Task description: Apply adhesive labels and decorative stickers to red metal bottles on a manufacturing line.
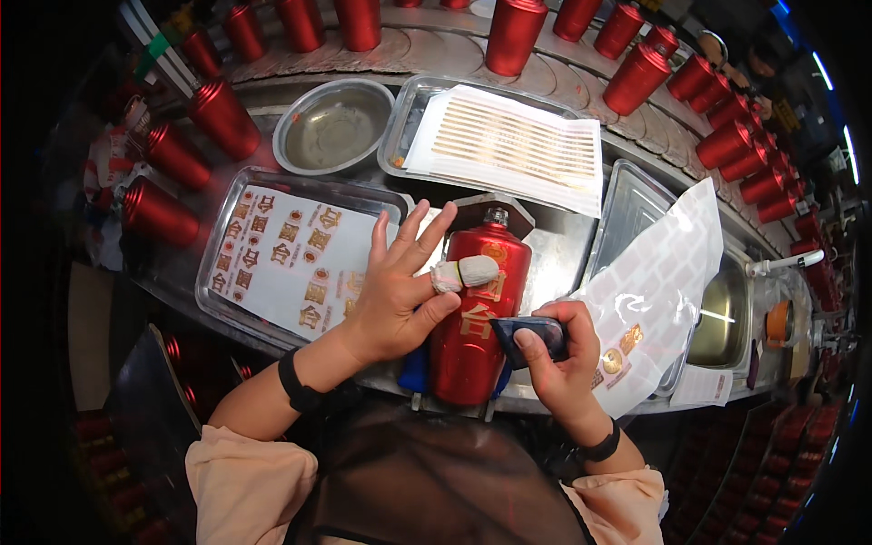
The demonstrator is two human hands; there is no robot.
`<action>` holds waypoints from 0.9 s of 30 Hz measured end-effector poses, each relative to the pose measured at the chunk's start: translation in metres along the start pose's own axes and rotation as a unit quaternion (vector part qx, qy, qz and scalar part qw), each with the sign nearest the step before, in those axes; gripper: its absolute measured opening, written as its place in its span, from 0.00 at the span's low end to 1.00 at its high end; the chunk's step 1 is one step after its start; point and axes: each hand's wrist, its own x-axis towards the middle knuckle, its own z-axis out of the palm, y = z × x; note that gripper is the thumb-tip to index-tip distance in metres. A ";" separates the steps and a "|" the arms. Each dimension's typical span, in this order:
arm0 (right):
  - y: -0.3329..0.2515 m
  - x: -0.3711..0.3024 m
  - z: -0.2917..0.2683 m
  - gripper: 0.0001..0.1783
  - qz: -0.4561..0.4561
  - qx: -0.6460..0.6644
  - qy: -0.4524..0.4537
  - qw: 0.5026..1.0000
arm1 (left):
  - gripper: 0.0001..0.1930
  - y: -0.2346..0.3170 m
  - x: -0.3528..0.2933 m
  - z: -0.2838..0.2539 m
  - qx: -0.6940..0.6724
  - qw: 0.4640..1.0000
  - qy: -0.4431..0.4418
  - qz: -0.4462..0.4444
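Note:
A red metallic bottle (451,356) with gold lettering lies in front of me, its bare threaded neck pointing away. Over it, my left hand (392,295) has its fingers spread. A whitish wrap (465,272) covers its index finger, which reaches across the bottle's lettering. Between thumb and fingers, my right hand (565,359) grips a dark, flat-edged scraper (529,340), its edge at the bottle's right side. A glossy white decal sheet (649,289) with gold emblems rises beside the right hand; whether the fingers also hold it I cannot tell.
Left lies a tray (207,282) with a sheet of gold decals (289,243). Beyond are a metal bowl (332,127) and a tray (400,123) carrying striped gold sheets (509,145). Red bottles (636,77) line a curved conveyor (427,54). A liquid-filled basin (722,318) stands right.

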 end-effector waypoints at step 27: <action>-0.038 0.057 0.028 0.14 -0.303 -0.270 -0.033 0.913 | 0.19 0.017 -0.052 0.008 -0.001 0.996 0.050 -0.074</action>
